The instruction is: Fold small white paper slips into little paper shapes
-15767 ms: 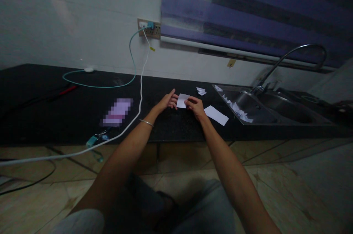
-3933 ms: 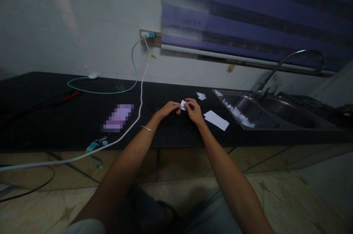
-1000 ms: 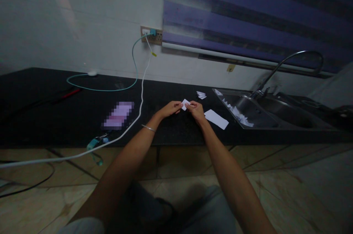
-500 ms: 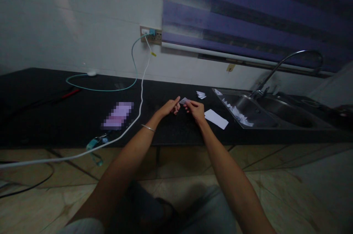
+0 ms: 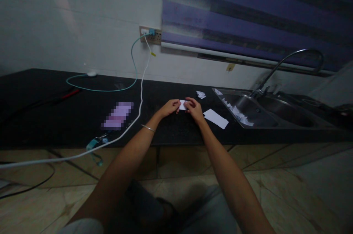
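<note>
A small white piece of paper [image 5: 182,105] is held between my two hands, above the black countertop [image 5: 165,131]. The fingers of my left hand [image 5: 170,107] pinch its left side. My right hand [image 5: 194,110] grips its right side, with the thumb laid on the paper's face. Just right of my right hand, white paper strips [image 5: 216,118] lie flat on the counter. Behind them sits a little pile of folded white paper pieces [image 5: 201,94].
More folded papers [image 5: 238,114] line the left rim of the steel sink [image 5: 275,125] below a curved faucet [image 5: 296,53]. A white cable [image 5: 141,98] crosses the counter at left, near a blurred-out pinkish rectangle [image 5: 117,115] and a teal strap [image 5: 92,144]. A teal cable [image 5: 110,90] loops behind.
The paper in my hands has turned from a tilted position to lie level, showing a brighter white face. My left fingers have closed on its left side.
</note>
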